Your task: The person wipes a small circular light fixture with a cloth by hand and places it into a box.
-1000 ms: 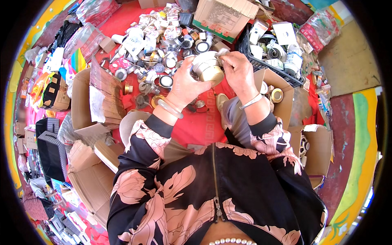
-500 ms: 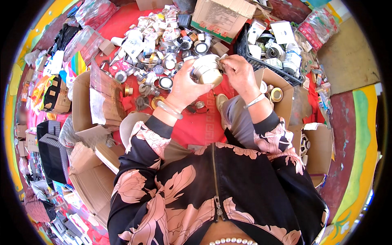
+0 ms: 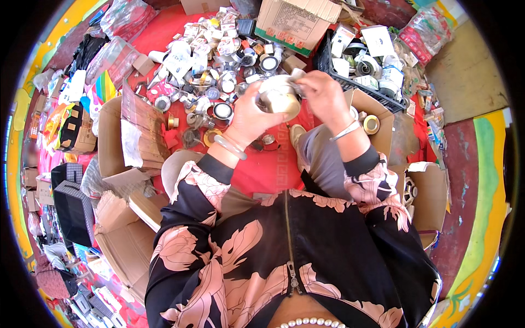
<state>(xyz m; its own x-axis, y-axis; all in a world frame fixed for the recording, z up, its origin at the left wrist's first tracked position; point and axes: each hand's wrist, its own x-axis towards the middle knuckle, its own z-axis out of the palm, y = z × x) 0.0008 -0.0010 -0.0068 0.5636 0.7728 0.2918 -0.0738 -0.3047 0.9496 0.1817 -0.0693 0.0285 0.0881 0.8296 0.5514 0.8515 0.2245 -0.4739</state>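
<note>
In my left hand (image 3: 247, 116) is a round cream-and-white light fitting (image 3: 283, 101) that looks like a downlight, its wide face turned toward me. My thumb lies along its near edge, while the other fingers are mostly hidden behind it. My right hand (image 3: 324, 97) is closed at the fitting's upper right rim, fingers pinched together. A small pale piece (image 3: 297, 74) shows by those fingertips; whether it belongs to the fitting I cannot tell. Both hands are raised over a red floor cloth (image 3: 262, 177), in front of a heap of loose light fittings (image 3: 221, 82).
A black plastic crate (image 3: 383, 99) of fittings and small boxes stands at the far right. Open cardboard boxes flank me: one at left (image 3: 111, 134), one at right (image 3: 383, 123) and another nearer (image 3: 429, 199). A large carton (image 3: 295, 24) sits behind the heap.
My right hand has shifted slightly to the right along the fitting's rim and is a little blurred. The fitting has turned slightly in my left hand, which keeps its hold.
</note>
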